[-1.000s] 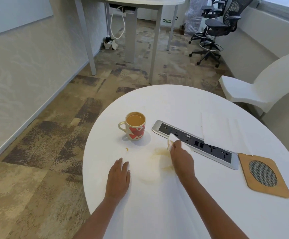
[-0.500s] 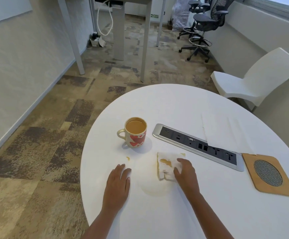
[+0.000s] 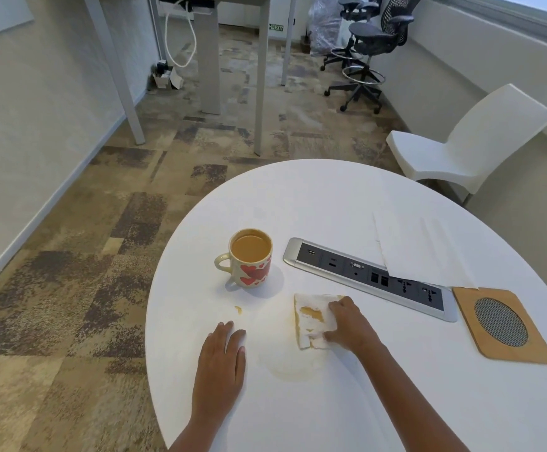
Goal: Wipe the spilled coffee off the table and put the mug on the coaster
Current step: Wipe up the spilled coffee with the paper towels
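A cream mug (image 3: 251, 260) with red hearts, full of coffee, stands on the round white table (image 3: 314, 197). A folded white tissue (image 3: 311, 318), stained brown, lies flat on the table to the mug's right front. My right hand (image 3: 348, 324) presses on the tissue's right side, fingers spread over it. A pale coffee smear (image 3: 290, 370) lies just in front of the tissue, and a small drop (image 3: 238, 309) sits in front of the mug. My left hand (image 3: 221, 363) rests flat on the table, holding nothing. The wooden coaster (image 3: 503, 324) with a mesh centre lies at the far right.
A silver power strip panel (image 3: 363, 275) runs across the table behind the tissue. White paper sheets (image 3: 418, 252) overlap its far side. A white chair (image 3: 467, 148) stands beyond the table at right; office chairs and a desk are farther back.
My right hand drew the tissue back from the power strip and laid it flat on the spill. The tissue now shows a brown stain. My left hand has stayed put.
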A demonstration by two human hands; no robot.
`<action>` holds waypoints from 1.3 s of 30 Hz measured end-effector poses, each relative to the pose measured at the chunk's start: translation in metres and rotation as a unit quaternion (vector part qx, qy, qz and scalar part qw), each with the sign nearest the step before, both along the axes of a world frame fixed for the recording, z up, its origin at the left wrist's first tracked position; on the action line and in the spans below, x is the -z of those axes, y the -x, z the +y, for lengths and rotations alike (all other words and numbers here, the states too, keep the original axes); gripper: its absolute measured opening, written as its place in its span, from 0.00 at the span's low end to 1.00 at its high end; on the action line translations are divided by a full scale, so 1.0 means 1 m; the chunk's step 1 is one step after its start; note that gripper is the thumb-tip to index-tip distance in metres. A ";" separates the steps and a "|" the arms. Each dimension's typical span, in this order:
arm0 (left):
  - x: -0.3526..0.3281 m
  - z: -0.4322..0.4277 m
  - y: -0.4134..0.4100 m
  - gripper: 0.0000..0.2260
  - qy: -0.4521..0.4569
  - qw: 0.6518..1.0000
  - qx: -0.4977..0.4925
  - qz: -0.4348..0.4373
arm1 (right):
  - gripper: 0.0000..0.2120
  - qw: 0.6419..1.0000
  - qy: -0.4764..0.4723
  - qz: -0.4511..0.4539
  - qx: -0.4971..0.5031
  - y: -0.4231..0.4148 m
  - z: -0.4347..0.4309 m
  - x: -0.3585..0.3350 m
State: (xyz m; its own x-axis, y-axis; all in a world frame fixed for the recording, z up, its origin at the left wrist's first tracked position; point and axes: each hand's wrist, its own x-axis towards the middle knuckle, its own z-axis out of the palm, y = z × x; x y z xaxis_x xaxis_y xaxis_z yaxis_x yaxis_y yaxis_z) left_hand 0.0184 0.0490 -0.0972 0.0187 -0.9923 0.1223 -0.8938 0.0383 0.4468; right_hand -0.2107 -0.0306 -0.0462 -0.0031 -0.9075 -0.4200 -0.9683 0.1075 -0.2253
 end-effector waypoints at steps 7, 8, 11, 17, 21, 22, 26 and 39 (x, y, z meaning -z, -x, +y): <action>-0.003 -0.001 0.000 0.32 -0.023 1.000 0.000 0.021 | 0.25 0.999 0.004 0.033 -0.012 -0.007 -0.001 -0.002; -0.003 -0.001 0.000 0.32 -0.025 0.999 0.001 0.022 | 0.24 0.999 0.008 0.034 -0.012 -0.008 -0.001 -0.001; -0.004 -0.001 0.000 0.32 -0.025 0.999 0.002 0.026 | 0.20 0.999 0.024 0.035 -0.013 -0.008 0.004 0.001; -0.006 -0.002 0.000 0.33 -0.028 0.999 -0.001 0.024 | 0.14 0.998 0.046 0.039 0.000 -0.010 0.012 0.005; -0.007 -0.001 0.001 0.34 -0.033 0.999 -0.002 0.022 | 0.14 0.997 0.063 0.040 0.011 -0.010 0.012 0.006; -0.007 -0.002 0.001 0.34 -0.034 0.999 -0.002 0.022 | 0.14 0.997 0.065 0.037 0.014 -0.010 0.011 0.005; -0.007 -0.001 0.001 0.33 -0.043 0.999 0.000 0.023 | 0.13 0.997 0.065 -0.006 0.052 -0.008 0.009 0.005; -0.006 -0.002 0.001 0.32 -0.046 0.999 -0.002 0.026 | 0.17 0.964 0.119 -0.105 0.212 -0.007 -0.012 0.004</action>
